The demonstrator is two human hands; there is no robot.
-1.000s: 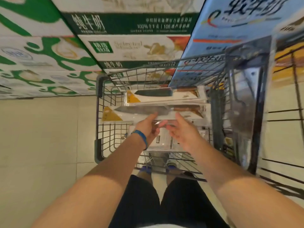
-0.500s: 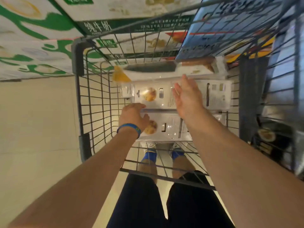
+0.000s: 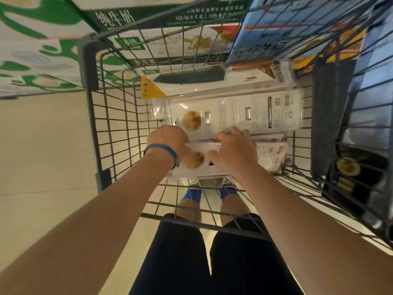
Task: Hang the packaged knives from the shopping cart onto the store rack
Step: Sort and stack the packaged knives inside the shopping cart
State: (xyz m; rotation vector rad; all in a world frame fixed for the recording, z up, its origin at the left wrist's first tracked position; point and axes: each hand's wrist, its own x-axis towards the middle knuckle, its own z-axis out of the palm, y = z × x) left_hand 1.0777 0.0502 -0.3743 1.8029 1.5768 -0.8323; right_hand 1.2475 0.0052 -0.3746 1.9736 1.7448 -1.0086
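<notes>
View from a head-worn camera, looking steeply down into a wire shopping cart [image 3: 119, 124] that stands on a pale tiled floor [image 3: 46, 156]. Three flat, clear-plastic knife packages lie side by side on the cart's bottom, long sides running left to right.

The far package [image 3: 212, 80] lies face up, showing a dark blade, a wooden handle and a yellow corner label. The middle package [image 3: 244, 113] lies back up, showing printed text, a barcode and a round food photo. The nearest package [image 3: 198, 161] also lies back up, its far edge touching or just overlapping the middle one.

Both hands are on this nearest package. The left hand [image 3: 168, 143], with a blue wristband [image 3: 161, 152] just behind it, curls its fingers over the package's far edge at the left end. The right hand [image 3: 234, 152] does the same near the middle, its thumb pressed on the printed back. Neither hand is spread wide; both are closed on the package. It appears not yet lifted.

Beyond the cart stand stacked milk cartons [image 3: 148, 41] printed green and white. To the right, through the cart wall, are dark blurred shapes; whether these are the store rack cannot be told.

The step in hand looks like picking up one package. The next move probably calls for lifting it clear of the cart's wire walls, turning it so its hanging hole is uppermost, and carrying it to a rack hook.
</notes>
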